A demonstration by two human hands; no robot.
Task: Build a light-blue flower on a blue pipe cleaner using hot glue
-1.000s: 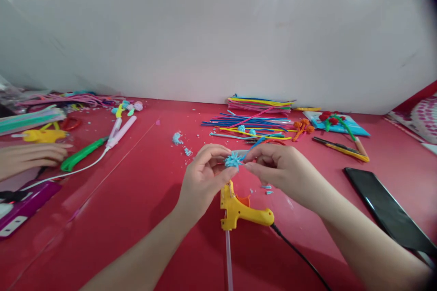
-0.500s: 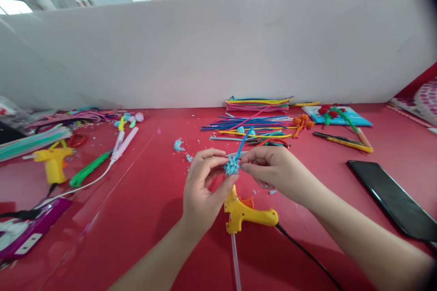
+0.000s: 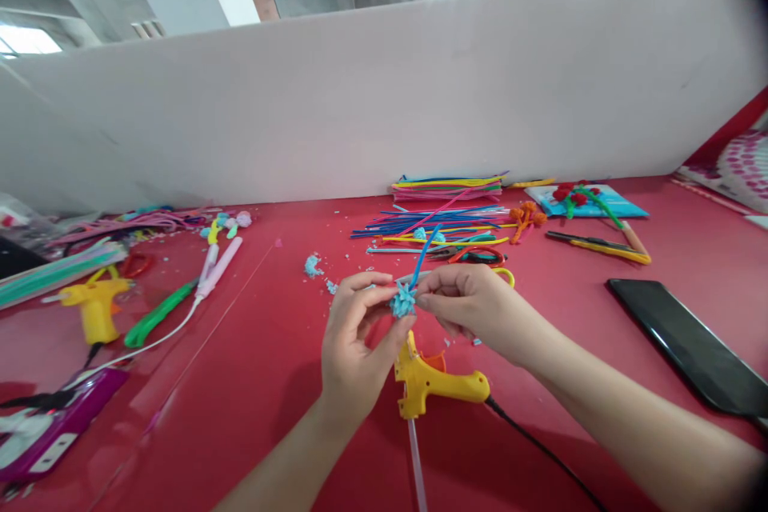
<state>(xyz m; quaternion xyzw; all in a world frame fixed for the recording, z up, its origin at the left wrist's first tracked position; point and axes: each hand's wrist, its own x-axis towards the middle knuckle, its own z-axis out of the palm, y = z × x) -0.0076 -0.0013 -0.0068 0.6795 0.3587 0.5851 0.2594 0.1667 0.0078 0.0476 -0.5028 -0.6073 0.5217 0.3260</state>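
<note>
A light-blue pipe-cleaner flower with a darker blue stem is held up over the red table. My left hand pinches the flower's left side between thumb and fingers. From the right, my right hand is closed in a pinch at the flower's edge, beside the stem base; whether it grips a petal is too small to tell. Just below the hands lies a yellow glue gun with a clear glue stick in its back end. Yellow-handled scissors are partly hidden behind my right hand.
Bundled pipe cleaners, loose blue ones and red-handled pliers lie behind the hands. A black phone is at right. At left are another glue gun, a green-handled tool and a purple power strip.
The view has tilted up slightly. Both hands stay at the flower with almost the same grip; my right hand has shifted slightly left along its edge.
</note>
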